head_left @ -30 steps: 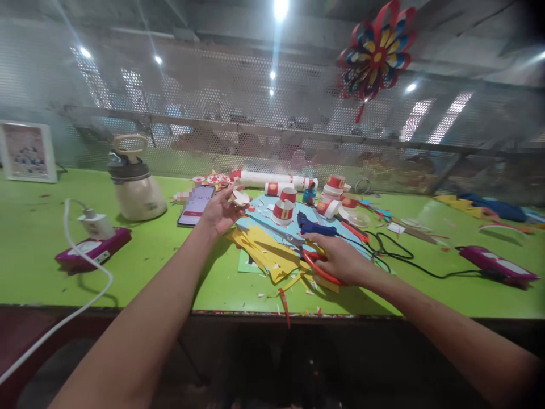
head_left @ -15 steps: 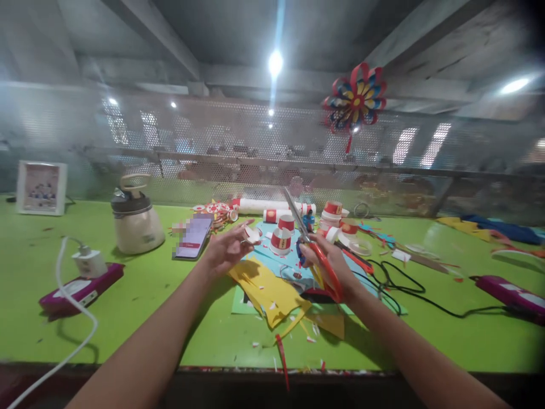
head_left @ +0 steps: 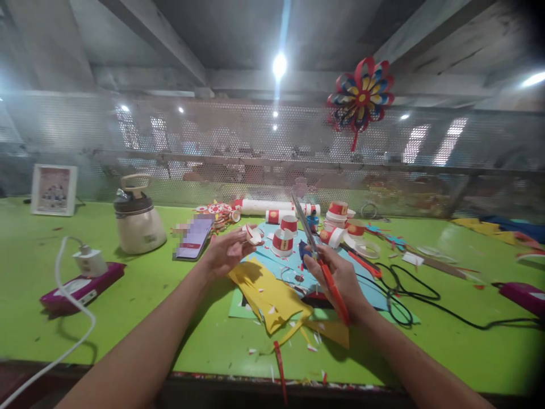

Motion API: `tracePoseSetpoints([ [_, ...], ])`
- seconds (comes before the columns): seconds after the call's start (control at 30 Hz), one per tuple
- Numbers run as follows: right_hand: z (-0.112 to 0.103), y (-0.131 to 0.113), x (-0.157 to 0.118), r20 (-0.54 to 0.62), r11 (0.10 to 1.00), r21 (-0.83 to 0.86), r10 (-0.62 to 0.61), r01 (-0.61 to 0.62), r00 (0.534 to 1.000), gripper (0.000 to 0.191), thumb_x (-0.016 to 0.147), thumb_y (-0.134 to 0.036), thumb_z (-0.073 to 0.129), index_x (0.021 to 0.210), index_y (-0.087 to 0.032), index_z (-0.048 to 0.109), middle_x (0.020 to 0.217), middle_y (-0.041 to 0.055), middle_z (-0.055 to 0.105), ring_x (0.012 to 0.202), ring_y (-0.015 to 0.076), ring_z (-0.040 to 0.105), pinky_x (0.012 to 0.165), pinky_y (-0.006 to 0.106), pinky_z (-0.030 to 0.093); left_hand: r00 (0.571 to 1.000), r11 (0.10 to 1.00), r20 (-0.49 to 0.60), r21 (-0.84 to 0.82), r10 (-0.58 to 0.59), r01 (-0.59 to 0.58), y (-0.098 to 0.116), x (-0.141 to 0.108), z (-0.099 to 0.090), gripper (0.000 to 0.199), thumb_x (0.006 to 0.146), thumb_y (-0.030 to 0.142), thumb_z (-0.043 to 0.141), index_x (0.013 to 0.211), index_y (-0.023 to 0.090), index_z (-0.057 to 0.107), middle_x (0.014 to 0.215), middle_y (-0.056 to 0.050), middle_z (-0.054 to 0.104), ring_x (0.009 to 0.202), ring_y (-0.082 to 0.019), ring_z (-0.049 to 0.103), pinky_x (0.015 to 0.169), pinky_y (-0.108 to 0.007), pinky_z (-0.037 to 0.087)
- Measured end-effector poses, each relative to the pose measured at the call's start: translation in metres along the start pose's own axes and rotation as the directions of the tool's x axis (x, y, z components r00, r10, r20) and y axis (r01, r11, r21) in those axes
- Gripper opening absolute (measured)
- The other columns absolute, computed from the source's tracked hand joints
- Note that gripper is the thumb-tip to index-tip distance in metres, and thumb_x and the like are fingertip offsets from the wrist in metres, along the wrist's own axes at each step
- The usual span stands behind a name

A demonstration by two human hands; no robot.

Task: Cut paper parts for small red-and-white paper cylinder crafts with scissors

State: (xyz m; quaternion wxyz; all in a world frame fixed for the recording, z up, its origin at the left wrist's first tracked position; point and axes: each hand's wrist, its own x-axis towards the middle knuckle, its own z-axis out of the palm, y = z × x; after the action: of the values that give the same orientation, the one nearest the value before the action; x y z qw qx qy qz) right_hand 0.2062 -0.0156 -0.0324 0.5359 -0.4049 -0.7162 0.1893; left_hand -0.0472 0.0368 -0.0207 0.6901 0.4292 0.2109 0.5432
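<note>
My left hand [head_left: 225, 251] pinches a small white-and-red cut piece of paper cup [head_left: 252, 235] at its fingertips. In my right hand [head_left: 343, 278] is a pair of scissors [head_left: 332, 287] with red handles, the blades pointing up and away and looking closed. A dark blue scrap [head_left: 304, 251] shows beside the blades; whether my fingers touch it I cannot tell. Between my hands stands a red-and-white paper cup [head_left: 282, 243], with another cup [head_left: 289, 225] just behind it. Under my hands lie yellow paper [head_left: 270, 295] and light blue paper [head_left: 266, 250], strewn with snippets.
Stacked cups [head_left: 337, 211] and a red-handled cutter [head_left: 365, 264] lie to the right, near a looped black cable [head_left: 419, 292]. At left are a phone [head_left: 195, 236], a jug [head_left: 139, 224] and a purple power strip [head_left: 83, 287]. A mesh screen [head_left: 238, 136] rises behind the table.
The view has turned slightly left, so most things sit further right. The scissors stand at a slightly different angle in my right hand. My left hand still pinches the cup piece.
</note>
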Motion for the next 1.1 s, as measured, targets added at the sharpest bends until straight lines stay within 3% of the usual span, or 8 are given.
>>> tracePoseSetpoints([
  [0.3, 0.003, 0.001, -0.004, 0.004, 0.993, -0.112, -0.029, 0.03, 1.0, 0.028, 0.086, -0.041, 0.059, 0.1, -0.018, 0.062, 0.081, 0.0041, 0.067, 0.069, 0.0196, 0.063, 0.064, 0.031, 0.052, 0.999, 0.998, 0.04, -0.053, -0.013, 0.015, 0.004, -0.001, 0.003, 0.036, 0.079, 0.02, 0.056, 0.113, 0.008, 0.061, 0.094, -0.018, 0.071, 0.079, -0.021, 0.067, 0.064, -0.026, 0.053],
  [0.47, 0.004, -0.006, -0.006, 0.019, 0.992, -0.116, -0.041, 0.043, 0.999, 0.027, 0.086, -0.043, 0.057, 0.097, -0.018, 0.062, 0.072, 0.0009, 0.061, 0.063, 0.0169, 0.059, 0.06, 0.028, 0.052, 1.0, 0.999, -0.027, -0.03, -0.01, 0.009, 0.003, 0.001, 0.001, 0.026, 0.077, 0.017, 0.057, 0.1, 0.008, 0.065, 0.087, -0.016, 0.072, 0.079, -0.021, 0.068, 0.069, -0.028, 0.055],
  [0.63, 0.003, -0.009, -0.004, 0.027, 0.99, -0.131, -0.049, 0.052, 0.998, 0.03, 0.086, -0.042, 0.056, 0.096, -0.015, 0.062, 0.065, -0.0009, 0.055, 0.056, 0.0151, 0.054, 0.057, 0.027, 0.05, 0.994, 1.0, -0.106, 0.002, -0.016, 0.016, 0.004, 0.001, 0.003, 0.023, 0.077, 0.015, 0.055, 0.098, 0.007, 0.064, 0.082, -0.014, 0.072, 0.079, -0.023, 0.07, 0.063, -0.026, 0.055],
  [0.9, 0.003, -0.009, -0.004, 0.063, 0.975, -0.214, -0.049, 0.061, 0.997, 0.029, 0.087, -0.042, 0.056, 0.097, -0.016, 0.063, 0.067, 0.001, 0.062, 0.06, 0.0172, 0.06, 0.058, 0.026, 0.049, 0.992, 0.999, -0.121, -0.02, -0.035, 0.033, 0.002, 0.002, 0.007, 0.016, 0.082, 0.017, 0.053, 0.09, 0.007, 0.063, 0.083, -0.015, 0.071, 0.079, -0.022, 0.069, 0.061, -0.024, 0.054],
  [1.1, 0.002, -0.005, -0.005, 0.11, 0.933, -0.348, -0.052, 0.088, 0.993, 0.023, 0.082, -0.029, 0.062, 0.101, -0.016, 0.064, 0.082, 0.0041, 0.069, 0.068, 0.0182, 0.062, 0.066, 0.027, 0.048, 0.991, 0.998, -0.122, -0.026, -0.058, 0.055, 0.005, 0.003, 0.006, 0.017, 0.082, 0.022, 0.055, 0.088, 0.009, 0.064, 0.079, -0.016, 0.07, 0.07, -0.019, 0.067, 0.056, -0.023, 0.051],
])
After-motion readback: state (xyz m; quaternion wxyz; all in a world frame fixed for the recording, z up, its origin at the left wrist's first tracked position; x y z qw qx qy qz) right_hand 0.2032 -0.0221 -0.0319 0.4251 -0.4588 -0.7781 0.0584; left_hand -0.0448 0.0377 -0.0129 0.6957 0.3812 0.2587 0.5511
